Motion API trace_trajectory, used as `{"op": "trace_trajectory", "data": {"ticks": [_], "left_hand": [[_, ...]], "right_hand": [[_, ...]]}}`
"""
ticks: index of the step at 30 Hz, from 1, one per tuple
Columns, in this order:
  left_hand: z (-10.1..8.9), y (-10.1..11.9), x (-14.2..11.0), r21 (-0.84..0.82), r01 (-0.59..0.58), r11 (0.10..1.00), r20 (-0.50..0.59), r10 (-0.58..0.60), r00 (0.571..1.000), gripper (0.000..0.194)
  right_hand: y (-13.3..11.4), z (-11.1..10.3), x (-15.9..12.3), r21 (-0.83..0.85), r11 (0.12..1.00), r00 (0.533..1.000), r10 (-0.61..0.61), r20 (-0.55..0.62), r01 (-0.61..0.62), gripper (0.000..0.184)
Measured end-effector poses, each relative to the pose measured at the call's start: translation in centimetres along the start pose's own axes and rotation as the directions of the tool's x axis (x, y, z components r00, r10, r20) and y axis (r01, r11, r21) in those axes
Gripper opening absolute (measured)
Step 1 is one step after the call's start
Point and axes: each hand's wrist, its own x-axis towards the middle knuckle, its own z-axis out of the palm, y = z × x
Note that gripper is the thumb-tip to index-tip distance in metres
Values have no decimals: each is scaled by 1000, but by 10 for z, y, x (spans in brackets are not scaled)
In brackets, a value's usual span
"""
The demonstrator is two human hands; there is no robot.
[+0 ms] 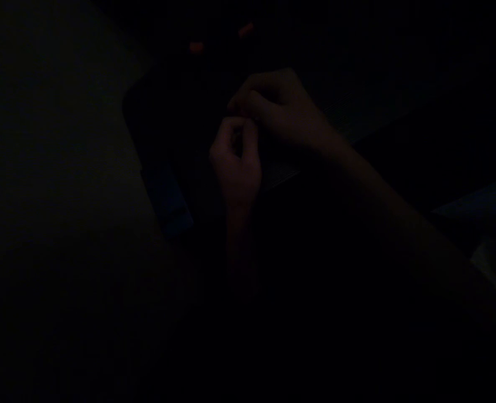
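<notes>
The picture is very dark. My left hand [236,162] is at the centre, its fingers curled into a loose fist. My right hand [279,106] comes in from the right, just above and touching it, with fingers bent and pinched together at the fingertips. Both hands close on something small where they meet, too dark to name. They hover over a black, flat shape [164,117] that I cannot make out.
A paler surface [50,140] fills the left side. Two small orange-red spots [196,47] glow faintly at the top centre. A faint bluish edge [482,201] shows at the right.
</notes>
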Motion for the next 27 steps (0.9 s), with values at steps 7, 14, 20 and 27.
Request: {"op": "trace_trajectory", "data": {"ticks": [7, 14, 20, 27], "left_hand": [[1, 0, 0, 26, 13, 1000, -10, -12, 1000, 35], [-1, 3, 0, 21, 98, 995, 24, -99, 995, 30], [-1, 0, 0, -11, 24, 1000, 15, -24, 1000, 35], [0, 4, -1, 48, 42, 998, 4, -42, 999, 34]], "right_hand": [[0, 0, 0, 19, 1000, 1000, 1, -4, -1, 26], [-1, -1, -1, 29, 1000, 1000, 6, 13, -6, 25], [3, 1, 2, -5, 1000, 1000, 10, -8, -10, 23], [2, 1, 1, 4, 999, 999, -49, -5, 49, 24]]}}
